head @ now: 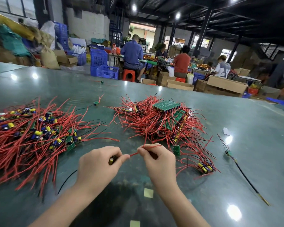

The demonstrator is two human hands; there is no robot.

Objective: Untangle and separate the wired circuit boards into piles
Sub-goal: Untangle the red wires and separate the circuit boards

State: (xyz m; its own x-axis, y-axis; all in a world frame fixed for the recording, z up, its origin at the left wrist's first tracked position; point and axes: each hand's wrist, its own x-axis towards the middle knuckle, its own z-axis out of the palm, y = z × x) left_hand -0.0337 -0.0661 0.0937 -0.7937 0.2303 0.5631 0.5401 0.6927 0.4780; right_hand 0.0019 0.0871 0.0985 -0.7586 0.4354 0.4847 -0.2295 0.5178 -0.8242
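Over the green table (154,185), the left hand (97,166) grips a small circuit board (112,160) while the right hand (157,161) pinches its red wire (138,152), between a sorted pile (31,133) and a tangled heap (162,122).

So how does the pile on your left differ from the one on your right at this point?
The left pile lies flat and spread out, with small single boards and yellow and purple capacitors showing on top. The right pile is heaped higher and more tangled, topped by larger green boards lying flat, with fewer capacitors visible. The left pile runs off the frame's edge; the right pile is fully in view. Both are green boards with red and black wires, resting on the green table.
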